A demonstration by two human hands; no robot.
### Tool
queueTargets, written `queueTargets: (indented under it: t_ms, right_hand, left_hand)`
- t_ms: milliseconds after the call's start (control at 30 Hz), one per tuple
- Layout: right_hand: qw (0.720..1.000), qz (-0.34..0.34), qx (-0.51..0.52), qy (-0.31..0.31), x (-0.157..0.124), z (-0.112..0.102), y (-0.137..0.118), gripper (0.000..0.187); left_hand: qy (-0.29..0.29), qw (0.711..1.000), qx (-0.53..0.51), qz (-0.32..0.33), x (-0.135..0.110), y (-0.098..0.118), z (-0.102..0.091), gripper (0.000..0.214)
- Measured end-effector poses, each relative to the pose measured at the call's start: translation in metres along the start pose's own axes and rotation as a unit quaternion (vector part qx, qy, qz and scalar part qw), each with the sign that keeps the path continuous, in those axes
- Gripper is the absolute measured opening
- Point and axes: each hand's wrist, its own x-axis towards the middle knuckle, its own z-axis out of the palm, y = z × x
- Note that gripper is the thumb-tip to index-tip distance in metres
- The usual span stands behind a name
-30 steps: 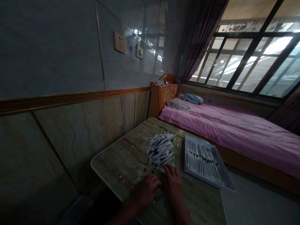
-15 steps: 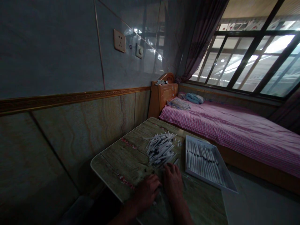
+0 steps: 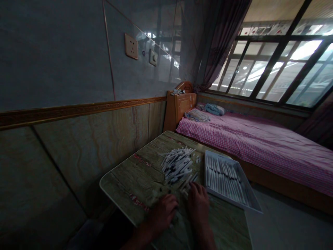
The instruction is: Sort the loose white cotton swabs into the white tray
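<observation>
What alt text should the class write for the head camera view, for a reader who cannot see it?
The left hand and right hand rest by a heap of white sticks on a wood-patterned table, beside a white tray of sticks in rows. A pink checked bed lies beyond.

Two bare hands are seen at the bottom of the view: the left hand [image 3: 162,213] and the right hand [image 3: 198,207]. Each is joined to a bare forearm. The left forearm [image 3: 137,236] is largely darkened by shadow, and the right forearm [image 3: 206,239] is cut off by the lower edge of the frame. The fingers [image 3: 197,190] are shown as fairly thick and blunt-tipped. Finer detail of the nails and skin is hidden by the dim light.
</observation>
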Motion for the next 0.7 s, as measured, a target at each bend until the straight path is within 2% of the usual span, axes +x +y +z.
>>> queueTargets:
  t_ms: [167, 367, 467, 567, 633, 700]
  right_hand:
    - [0.981, 0.135, -0.128, -0.053, -0.008, -0.019, 0.032, 0.024]
    - [0.973, 0.159, -0.127, -0.106, -0.009, -0.02, 0.038, 0.026]
    - [0.977, 0.172, -0.083, -0.099, -0.009, -0.016, 0.036, 0.025]
    - [0.992, 0.124, 0.009, -0.018, -0.011, -0.012, 0.031, 0.026]
    - [0.995, 0.054, 0.079, 0.042, -0.012, -0.008, 0.023, 0.025]
    - [0.988, -0.022, 0.136, 0.069, -0.013, -0.004, 0.009, 0.023]
  left_hand:
    - [0.012, 1.0, -0.015, 0.015, -0.001, -0.002, 0.0, 0.026]
    - [0.009, 1.0, -0.016, 0.0, 0.0, 0.0, -0.001, 0.025]
    - [0.002, 1.0, -0.022, -0.013, 0.0, 0.004, -0.003, 0.027]
    - [0.009, 0.996, -0.063, -0.066, -0.001, 0.009, -0.008, 0.031]
    - [0.038, 0.985, -0.126, -0.113, 0.0, 0.01, -0.012, 0.032]
    - [0.078, 0.963, -0.209, -0.15, 0.0, 0.007, -0.014, 0.032]
